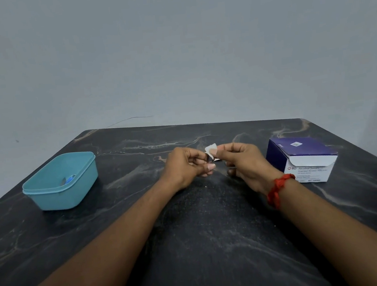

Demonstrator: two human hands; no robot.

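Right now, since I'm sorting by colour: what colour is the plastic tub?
The tub is teal blue, best seen in the head view.

One teal tub [66, 196], one swab box [304, 152], one white swab [211, 150].

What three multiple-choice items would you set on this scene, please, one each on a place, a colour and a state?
1. Where on the table does the tub stand? A) right side B) left side C) near edge
2. What colour is the thread on the right wrist? A) green B) white C) red
3. What does the right hand do? A) pinches the swab B) lies flat C) hangs idle

Answers: 1 B, the tub sits left of both arms. 2 C, the thread shows red. 3 A, its thumb and finger hold the white swab, while the left hand pinches a small dark item.
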